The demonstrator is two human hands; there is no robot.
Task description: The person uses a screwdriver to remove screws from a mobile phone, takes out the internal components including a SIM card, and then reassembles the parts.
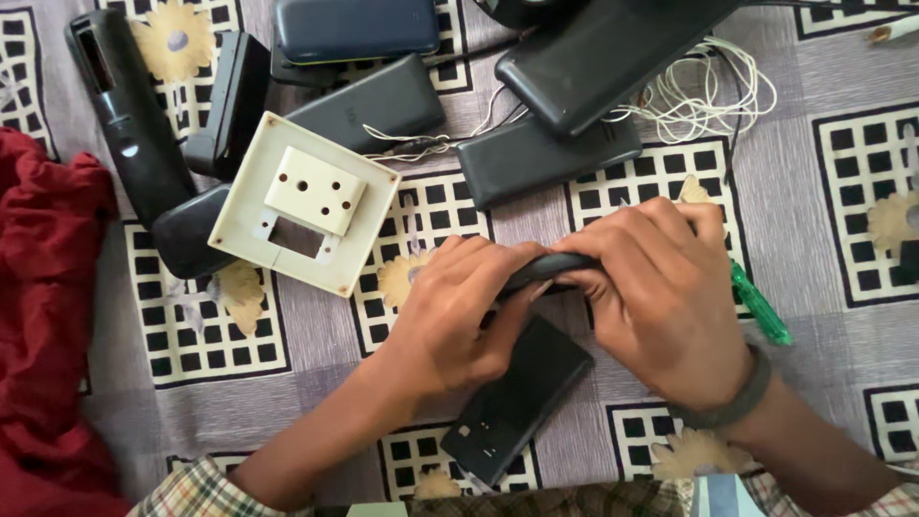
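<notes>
Both hands clamp one slim black casing between them — left hand with fingers curled over its near end, right hand wrapped over the far end, thumbs pressed against its edge. Directly below the grip lies a dark phone-like slab. A green screwdriver shows just beyond the right hand. Up-left of the grip — a cream switch plate; above it, white wire.

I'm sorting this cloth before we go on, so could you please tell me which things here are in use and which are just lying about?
In use:
left hand
right hand
thin black casing gripped by both
green screwdriver under the right hand

Lying about:
black phone body
cream switch plate
white wire
dark power banks
red cloth
</notes>
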